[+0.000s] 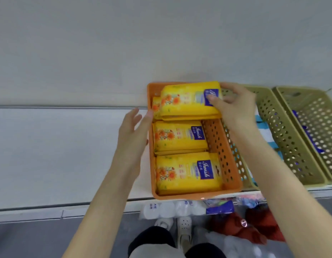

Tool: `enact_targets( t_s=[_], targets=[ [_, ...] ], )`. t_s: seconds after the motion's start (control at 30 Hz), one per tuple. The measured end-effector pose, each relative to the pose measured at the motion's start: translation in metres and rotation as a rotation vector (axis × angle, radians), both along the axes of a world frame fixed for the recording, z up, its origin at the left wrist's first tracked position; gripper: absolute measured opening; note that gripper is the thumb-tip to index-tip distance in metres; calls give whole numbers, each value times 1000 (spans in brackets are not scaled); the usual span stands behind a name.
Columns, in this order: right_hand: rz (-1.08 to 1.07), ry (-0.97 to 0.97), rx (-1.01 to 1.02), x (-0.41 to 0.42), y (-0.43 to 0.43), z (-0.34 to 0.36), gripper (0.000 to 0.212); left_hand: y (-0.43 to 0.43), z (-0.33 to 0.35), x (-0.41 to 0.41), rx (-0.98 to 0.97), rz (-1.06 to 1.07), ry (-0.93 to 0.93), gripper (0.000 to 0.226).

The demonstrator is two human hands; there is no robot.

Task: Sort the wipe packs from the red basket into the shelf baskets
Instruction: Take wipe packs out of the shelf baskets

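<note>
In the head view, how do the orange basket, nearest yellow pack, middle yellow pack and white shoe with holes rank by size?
1. orange basket.
2. nearest yellow pack and middle yellow pack: alike; the nearest only looks bigger, being closer.
3. white shoe with holes.

wipe packs (182,137): yellow, orange flowers | basket (215,140): orange | neighbouring baskets (273,127): olive

Right hand (234,107) grips the top yellow wipe pack (183,101) at the far end of the orange basket (217,142). Left hand (131,131), fingers relaxed, sits at the basket's left wall.
</note>
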State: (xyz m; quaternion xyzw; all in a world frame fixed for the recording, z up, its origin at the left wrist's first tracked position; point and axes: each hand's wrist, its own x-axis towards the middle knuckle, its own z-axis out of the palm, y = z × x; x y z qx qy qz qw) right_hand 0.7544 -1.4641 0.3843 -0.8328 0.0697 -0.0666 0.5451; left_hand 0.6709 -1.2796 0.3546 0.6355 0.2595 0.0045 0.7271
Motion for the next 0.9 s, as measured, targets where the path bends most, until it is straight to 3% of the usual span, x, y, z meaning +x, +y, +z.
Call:
enact_targets(
  t_s=[0.1,0.3,0.4,0.5,0.9],
  targets=[
    [60,62,-136,34,27,-19,40,5,-3,39,58,-48,64,68],
    [194,93,-428,45,25,-41,28,3,-21,70,6,-148,211,72],
    [243,101,-527,42,29,-53,52,-2,-23,76,-27,-163,240,57],
    [272,119,-614,35,31,-57,73,-4,-24,80,58,-149,232,52],
    [355,109,-425,33,26,-62,84,-9,-16,75,439,-77,352,72]
  ],
)
